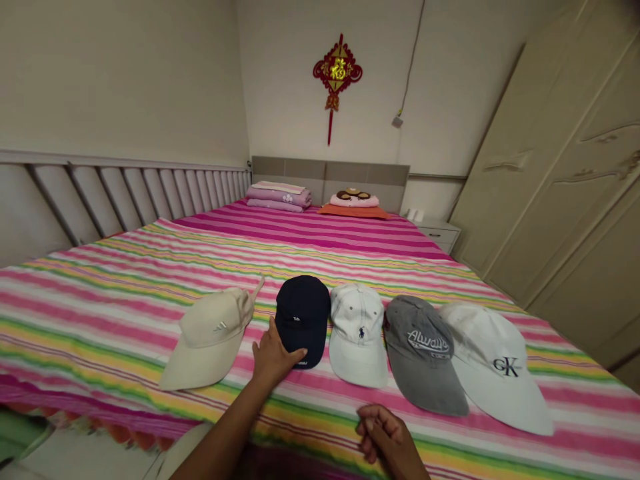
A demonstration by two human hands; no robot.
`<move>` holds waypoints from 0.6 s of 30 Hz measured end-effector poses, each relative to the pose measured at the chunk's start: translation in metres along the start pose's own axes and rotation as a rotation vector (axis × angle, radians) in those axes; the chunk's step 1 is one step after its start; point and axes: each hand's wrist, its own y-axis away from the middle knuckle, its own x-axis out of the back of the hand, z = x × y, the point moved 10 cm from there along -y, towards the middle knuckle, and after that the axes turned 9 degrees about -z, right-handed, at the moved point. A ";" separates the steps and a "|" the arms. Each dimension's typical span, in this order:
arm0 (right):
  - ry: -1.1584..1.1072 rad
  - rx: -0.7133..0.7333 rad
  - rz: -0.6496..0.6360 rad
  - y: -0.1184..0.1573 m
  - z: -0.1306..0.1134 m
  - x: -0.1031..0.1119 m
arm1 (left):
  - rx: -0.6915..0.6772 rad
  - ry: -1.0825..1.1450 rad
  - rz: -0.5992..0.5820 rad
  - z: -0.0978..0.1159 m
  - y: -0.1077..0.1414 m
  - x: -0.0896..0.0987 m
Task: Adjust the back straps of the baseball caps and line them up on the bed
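Observation:
My left hand (275, 357) grips the left edge of a navy baseball cap (303, 310), thumb over its brim and fingers along its side. The cap rests on the bed. Close to the bed's front edge, my right hand (389, 437) hovers with its fingers curled in and nothing visible in them. To the navy cap's right is a white cap (358, 333) with a small dark rider logo. Beyond that come a grey cap (423, 350) with white lettering and a larger white cap (500, 367) marked CK. A beige cap (213, 337) lies apart on the left, its strap sticking out.
A striped sheet (150, 267) covers the bed. Folded purple bedding (280, 198) and a pink and orange pile (354, 203) lie by the headboard (330, 175). A railing (130, 193) runs along the left; a wardrobe (545, 200) and nightstand (437, 233) stand right.

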 end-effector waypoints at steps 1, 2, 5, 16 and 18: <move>-0.002 0.000 -0.002 0.000 0.001 0.000 | -0.005 0.001 -0.005 0.000 0.000 0.000; -0.005 -0.001 -0.004 0.000 0.001 0.000 | -0.010 0.008 -0.008 0.001 0.000 0.000; -0.011 -0.001 -0.010 0.001 0.002 0.000 | -0.054 0.128 -0.004 -0.001 0.004 0.004; -0.030 -0.045 -0.036 0.003 0.005 -0.001 | 0.483 1.378 0.363 -0.148 0.104 0.034; -0.035 -0.053 -0.038 0.004 0.005 -0.002 | 0.514 1.483 0.435 -0.159 0.107 0.044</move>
